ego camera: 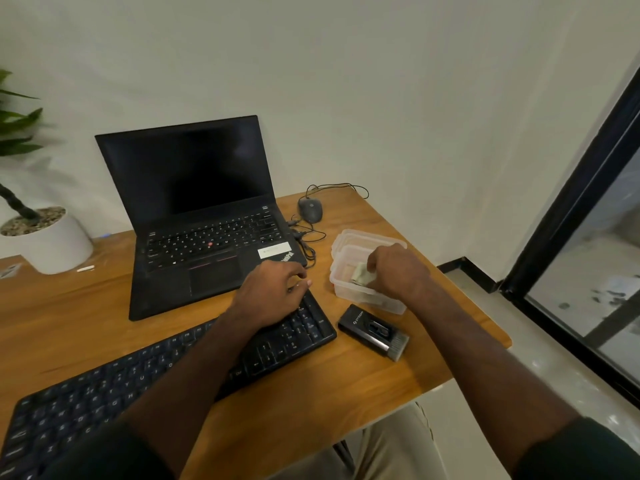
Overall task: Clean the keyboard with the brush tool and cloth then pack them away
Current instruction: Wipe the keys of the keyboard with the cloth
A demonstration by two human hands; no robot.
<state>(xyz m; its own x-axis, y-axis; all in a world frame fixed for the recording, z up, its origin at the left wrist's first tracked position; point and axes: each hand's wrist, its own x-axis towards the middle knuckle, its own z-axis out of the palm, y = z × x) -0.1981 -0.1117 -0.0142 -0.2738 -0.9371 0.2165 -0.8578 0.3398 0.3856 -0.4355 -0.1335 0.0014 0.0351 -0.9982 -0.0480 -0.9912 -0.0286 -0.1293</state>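
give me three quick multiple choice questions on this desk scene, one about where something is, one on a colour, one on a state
1. Where does the brush tool lie?
A. On the desk between the keyboard and the desk's right edge
B. Inside the container
C. On the laptop

2. What colour is the plant pot?
A. Black
B. White
C. Red

3. What is the right hand doing?
A. Lying flat on the mouse
B. Gripping the brush tool
C. Reaching into the clear plastic container at the cloth

Answers: 1 A, it lies on bare wood just right of the keyboard's end; 2 B, the pot at the left is plainly white; 3 C, its fingers are down inside the container on the pale cloth.
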